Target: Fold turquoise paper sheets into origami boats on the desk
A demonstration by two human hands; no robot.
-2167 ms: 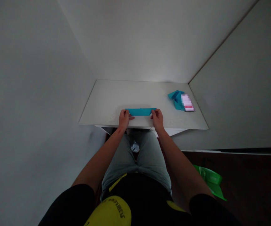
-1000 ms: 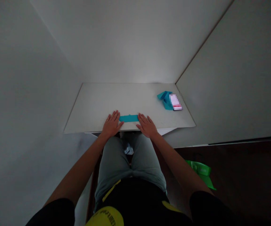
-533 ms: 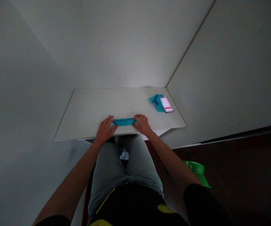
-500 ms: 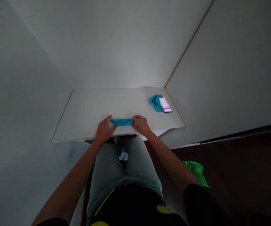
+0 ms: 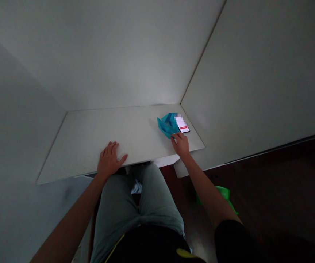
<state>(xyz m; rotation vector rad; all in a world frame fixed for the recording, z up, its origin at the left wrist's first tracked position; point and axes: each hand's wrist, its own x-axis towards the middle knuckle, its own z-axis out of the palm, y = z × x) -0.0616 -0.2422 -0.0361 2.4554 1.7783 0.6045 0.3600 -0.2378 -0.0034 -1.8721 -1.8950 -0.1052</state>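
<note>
My right hand (image 5: pixel 181 144) is at the right end of the white tabletop, fingertips pinched on the near end of a folded blue paper piece (image 5: pixel 164 128). That piece is long and narrow, with a pointed left tip raised. Right behind it lies more folded blue paper (image 5: pixel 170 117), and the two overlap so that their border is hard to make out. A lit phone (image 5: pixel 184 129) lies against the blue paper's right side. Well to the left, my left hand (image 5: pixel 109 160) rests flat on the tabletop near the front edge, fingers spread and holding nothing.
The white tabletop (image 5: pixel 97 131) meets a wall behind it and a white panel (image 5: pixel 256 91) on the right. My legs are under its front edge. A green plastic object (image 5: pixel 224 191) stands on the dark floor at lower right, partly behind my right arm.
My right hand has carried the folded blue paper piece from the front middle to the right, beside the other blue paper. My left hand has let go of it and now lies flat.
</note>
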